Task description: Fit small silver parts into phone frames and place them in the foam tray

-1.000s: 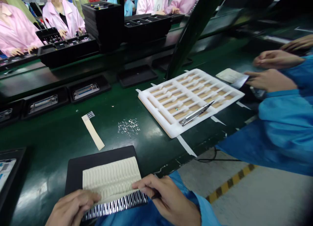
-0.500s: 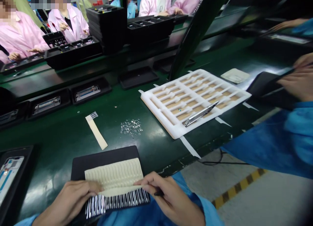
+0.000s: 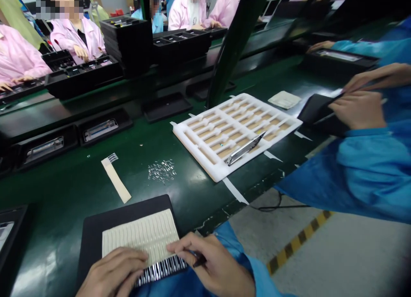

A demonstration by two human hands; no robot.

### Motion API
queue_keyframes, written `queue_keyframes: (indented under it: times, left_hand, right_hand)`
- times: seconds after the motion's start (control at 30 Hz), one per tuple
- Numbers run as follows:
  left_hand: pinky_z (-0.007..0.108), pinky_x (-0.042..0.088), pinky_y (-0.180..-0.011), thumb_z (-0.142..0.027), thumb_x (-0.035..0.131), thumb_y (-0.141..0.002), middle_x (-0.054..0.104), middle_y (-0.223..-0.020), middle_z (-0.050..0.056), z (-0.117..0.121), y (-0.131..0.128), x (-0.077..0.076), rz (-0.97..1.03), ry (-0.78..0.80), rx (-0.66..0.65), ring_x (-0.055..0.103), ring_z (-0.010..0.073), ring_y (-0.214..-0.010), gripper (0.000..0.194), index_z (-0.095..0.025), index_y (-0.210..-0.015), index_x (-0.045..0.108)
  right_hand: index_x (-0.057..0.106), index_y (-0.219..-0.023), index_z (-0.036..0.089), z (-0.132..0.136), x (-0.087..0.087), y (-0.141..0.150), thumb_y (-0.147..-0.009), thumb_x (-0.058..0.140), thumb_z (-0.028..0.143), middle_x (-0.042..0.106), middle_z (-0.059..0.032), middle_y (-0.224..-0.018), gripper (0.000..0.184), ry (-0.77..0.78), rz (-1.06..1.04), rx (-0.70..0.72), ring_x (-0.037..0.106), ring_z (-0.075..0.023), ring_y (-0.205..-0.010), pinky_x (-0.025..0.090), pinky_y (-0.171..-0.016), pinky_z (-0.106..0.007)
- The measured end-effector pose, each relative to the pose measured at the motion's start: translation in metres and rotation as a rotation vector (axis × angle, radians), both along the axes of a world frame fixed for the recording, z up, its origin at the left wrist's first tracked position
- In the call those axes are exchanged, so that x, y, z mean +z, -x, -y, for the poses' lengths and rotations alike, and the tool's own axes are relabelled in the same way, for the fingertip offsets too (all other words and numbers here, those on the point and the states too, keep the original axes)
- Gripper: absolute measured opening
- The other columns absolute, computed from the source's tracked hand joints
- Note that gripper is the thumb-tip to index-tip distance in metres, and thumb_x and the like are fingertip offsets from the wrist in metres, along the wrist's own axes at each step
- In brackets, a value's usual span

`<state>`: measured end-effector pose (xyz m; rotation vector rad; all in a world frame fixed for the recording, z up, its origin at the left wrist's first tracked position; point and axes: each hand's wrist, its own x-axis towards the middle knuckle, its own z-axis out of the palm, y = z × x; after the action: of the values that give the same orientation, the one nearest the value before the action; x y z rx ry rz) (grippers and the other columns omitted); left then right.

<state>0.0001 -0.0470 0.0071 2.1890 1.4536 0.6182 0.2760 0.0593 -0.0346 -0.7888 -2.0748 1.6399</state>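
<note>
A cream ribbed sheet (image 3: 141, 228) lies on a black pad (image 3: 91, 232) in front of me. Along its lower edge runs a row of thin shiny metal strips (image 3: 162, 269) on a dark backing. My left hand (image 3: 114, 271) rests over the lower left of the sheet and strips, fingers laid across them; its thumb is partly hidden. At the sheet's lower right edge is my right hand (image 3: 212, 260), thumb and forefinger closed together there. A thin dark tool (image 3: 199, 261), its kind unclear, is held in that hand.
Small metal pieces (image 3: 162, 170) lie scattered ahead, beside a cream strip (image 3: 117, 181). A white slotted tray (image 3: 216, 175) is taped down farther right. Black trays (image 3: 105, 127) line the back. A co-worker's hands (image 3: 359, 108) work at right; a green post (image 3: 224, 61) slants across.
The view has shifted, so the scene sits farther left. My left hand has moved right along the sheet, which now lies flatter over the strips. My right hand stays at the sheet's right edge.
</note>
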Motion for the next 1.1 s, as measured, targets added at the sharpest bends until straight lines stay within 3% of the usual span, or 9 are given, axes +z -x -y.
queue_keyframes:
  times: [0.13, 0.27, 0.37, 0.47, 0.5, 0.63, 0.87, 1.0, 1.1]
  left_hand:
    - [0.011, 0.060, -0.089, -0.024, 0.056, -0.110, 0.084, -0.108, -0.005, -0.003, 0.006, -0.008, 0.074, 0.210, 0.125, 0.083, 0.0099, -0.098, 0.016, -0.032, -0.116, 0.068]
    - [0.011, 0.058, -0.074, -0.029, 0.048, -0.112, 0.079, -0.087, -0.007, -0.014, 0.011, 0.002, 0.081, 0.319, 0.141, 0.078, 0.0087, -0.078, 0.021, -0.030, -0.102, 0.066]
    - [0.013, 0.062, -0.084, -0.037, 0.061, -0.108, 0.083, -0.106, -0.006, -0.018, 0.011, 0.017, 0.005, 0.293, 0.106, 0.082, 0.0114, -0.095, 0.013, -0.035, -0.118, 0.069]
    - [0.015, 0.062, -0.092, -0.044, 0.082, -0.093, 0.083, -0.126, -0.002, -0.022, 0.000, 0.025, -0.063, 0.121, 0.043, 0.082, 0.0159, -0.109, 0.051, -0.037, -0.140, 0.063]
    - [0.015, 0.062, -0.093, -0.042, 0.084, -0.092, 0.083, -0.125, -0.001, -0.024, -0.005, 0.024, -0.063, 0.083, 0.018, 0.082, 0.0160, -0.108, 0.053, -0.035, -0.140, 0.063]
    - [0.013, 0.060, -0.096, -0.024, 0.064, -0.106, 0.083, -0.113, 0.000, -0.030, -0.026, 0.010, 0.001, 0.164, -0.047, 0.080, 0.0116, -0.106, 0.012, -0.029, -0.115, 0.071]
    - [0.014, 0.056, -0.080, -0.037, 0.048, -0.113, 0.078, -0.099, -0.003, -0.031, -0.024, -0.006, 0.121, 0.489, 0.147, 0.077, 0.0110, -0.091, 0.020, -0.030, -0.105, 0.065]
    - [0.015, 0.048, -0.065, -0.043, 0.046, -0.113, 0.068, -0.078, -0.005, -0.045, -0.020, -0.004, 0.142, 0.521, 0.161, 0.066, 0.0102, -0.068, 0.030, -0.027, -0.094, 0.062]
    - [0.014, 0.048, -0.063, -0.047, 0.051, -0.112, 0.067, -0.074, -0.006, -0.046, -0.011, -0.004, 0.146, 0.548, 0.168, 0.065, 0.0103, -0.065, 0.030, -0.027, -0.094, 0.066]
  right_hand:
    - [0.066, -0.108, 0.024, -0.002, 0.000, 0.002, -0.109, 0.050, 0.019, 0.087, -0.0025, -0.113, 0.016, 0.022, 0.011, 0.006, 0.083, -0.0176, -0.094, 0.057, -0.083, -0.025]
    - [0.064, -0.105, 0.023, -0.003, 0.002, 0.005, -0.109, 0.050, 0.021, 0.083, -0.0003, -0.087, 0.015, 0.007, 0.032, -0.042, 0.076, -0.0173, -0.074, 0.051, -0.072, -0.026]
    - [0.066, -0.103, 0.022, -0.002, 0.003, 0.007, -0.109, 0.051, 0.024, 0.078, 0.0009, -0.078, 0.017, -0.001, 0.046, -0.058, 0.072, -0.0172, -0.067, 0.049, -0.068, -0.027]
    - [0.071, -0.107, 0.022, 0.000, 0.003, 0.006, -0.108, 0.052, 0.023, 0.083, -0.0001, -0.087, 0.020, 0.009, 0.033, -0.058, 0.076, -0.0176, -0.074, 0.051, -0.071, -0.026]
    - [0.073, -0.109, 0.023, 0.000, 0.002, 0.005, -0.108, 0.052, 0.022, 0.085, -0.0005, -0.094, 0.021, 0.006, 0.020, -0.061, 0.079, -0.0178, -0.081, 0.053, -0.074, -0.025]
    - [0.076, -0.115, 0.025, 0.000, 0.001, 0.002, -0.106, 0.055, 0.018, 0.087, 0.0009, -0.112, 0.025, 0.009, -0.016, -0.047, 0.083, -0.0178, -0.101, 0.055, -0.088, -0.023]
    - [0.066, -0.109, 0.024, -0.005, 0.003, 0.005, -0.101, 0.054, 0.013, 0.085, 0.0006, -0.102, 0.018, 0.017, 0.053, -0.017, 0.079, -0.0200, -0.086, 0.050, -0.082, -0.029]
    - [0.064, -0.106, 0.023, -0.007, 0.004, 0.011, -0.106, 0.055, 0.021, 0.081, -0.0003, -0.095, 0.009, 0.068, 0.051, -0.070, 0.076, -0.0209, -0.086, 0.047, -0.083, -0.031]
    - [0.065, -0.104, 0.023, -0.007, 0.004, 0.013, -0.111, 0.057, 0.032, 0.079, 0.0002, -0.093, 0.014, 0.143, 0.019, -0.098, 0.076, -0.0206, -0.086, 0.047, -0.082, -0.030]
